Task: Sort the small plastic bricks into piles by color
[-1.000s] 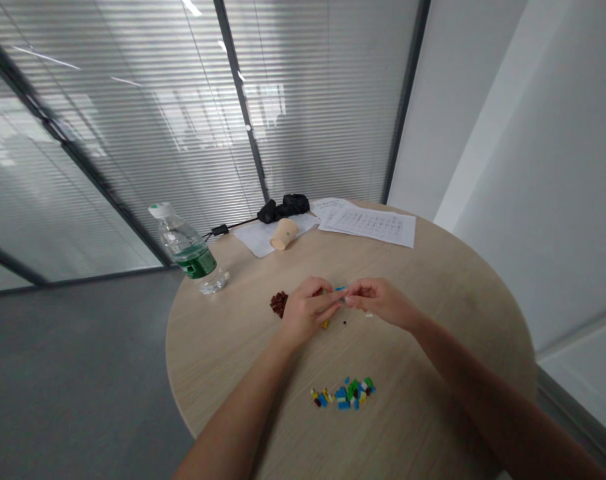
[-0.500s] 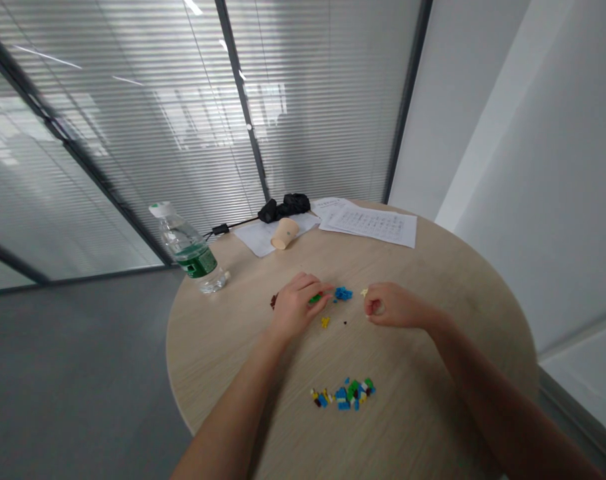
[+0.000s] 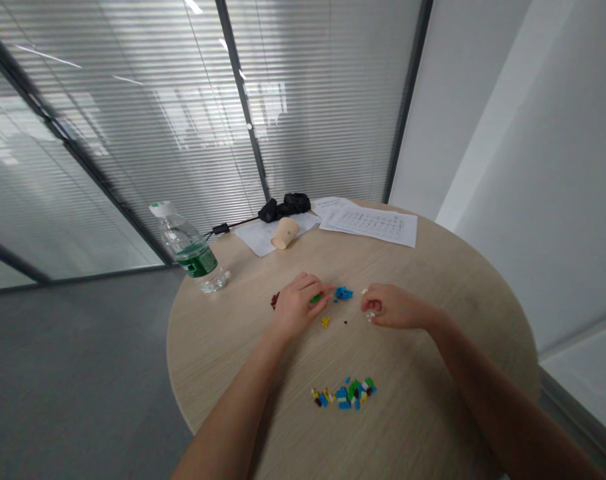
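My left hand rests on the table, fingers stretched and curved over a few green toy bricks, thumb apart from them. It partly hides dark red bricks at its left. My right hand is curled loosely, with a gap between thumb and fingers. Small white bricks lie on the table under that gap. A cream piece shows just beyond its fingers. Between my hands sit a pile of blue bricks, a few yellow bricks and one tiny dark piece.
A mixed heap of coloured bricks lies nearer me on the round wooden table. A water bottle stands at the left edge. Farther back are a paper cup on its side, printed sheets and a black bundle.
My right hand's fingers have loosened from a tighter curl and shifted slightly left. White bricks now show beneath it. My left hand has hardly moved.
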`<act>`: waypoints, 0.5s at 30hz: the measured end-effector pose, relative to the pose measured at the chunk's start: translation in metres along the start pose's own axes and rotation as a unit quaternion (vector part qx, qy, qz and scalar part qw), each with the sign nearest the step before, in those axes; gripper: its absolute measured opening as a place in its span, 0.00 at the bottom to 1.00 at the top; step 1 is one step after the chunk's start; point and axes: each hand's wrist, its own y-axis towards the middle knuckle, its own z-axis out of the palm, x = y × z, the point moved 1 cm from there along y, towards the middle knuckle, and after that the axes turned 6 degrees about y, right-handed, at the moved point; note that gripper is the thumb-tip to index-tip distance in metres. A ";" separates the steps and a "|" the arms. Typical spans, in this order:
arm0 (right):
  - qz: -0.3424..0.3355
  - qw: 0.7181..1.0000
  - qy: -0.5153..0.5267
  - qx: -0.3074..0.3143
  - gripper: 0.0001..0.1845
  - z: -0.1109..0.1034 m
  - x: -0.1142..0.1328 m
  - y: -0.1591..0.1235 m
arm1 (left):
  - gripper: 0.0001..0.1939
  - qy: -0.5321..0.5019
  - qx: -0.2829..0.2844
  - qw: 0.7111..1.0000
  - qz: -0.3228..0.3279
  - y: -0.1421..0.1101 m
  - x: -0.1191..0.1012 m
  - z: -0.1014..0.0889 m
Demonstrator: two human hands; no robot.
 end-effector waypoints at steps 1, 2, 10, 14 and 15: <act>-0.006 1.000 -0.001 0.006 0.10 0.000 0.000 0.000 | 0.11 0.002 0.000 1.000 0.000 0.000 0.000 0.000; -0.009 1.000 0.000 0.011 0.10 0.000 -0.001 0.000 | 0.11 0.003 0.000 1.000 0.001 0.000 0.000 0.000; 0.004 1.000 0.018 0.014 0.12 0.002 0.001 0.001 | 0.10 -0.003 0.007 1.000 0.000 -0.001 0.000 0.000; -0.002 0.999 0.026 0.019 0.13 0.003 0.003 0.001 | 0.10 -0.003 0.009 1.000 0.005 -0.001 0.000 0.000; -0.002 0.999 0.024 0.021 0.13 0.003 0.002 0.001 | 0.10 -0.003 0.009 1.000 0.005 -0.001 0.000 0.000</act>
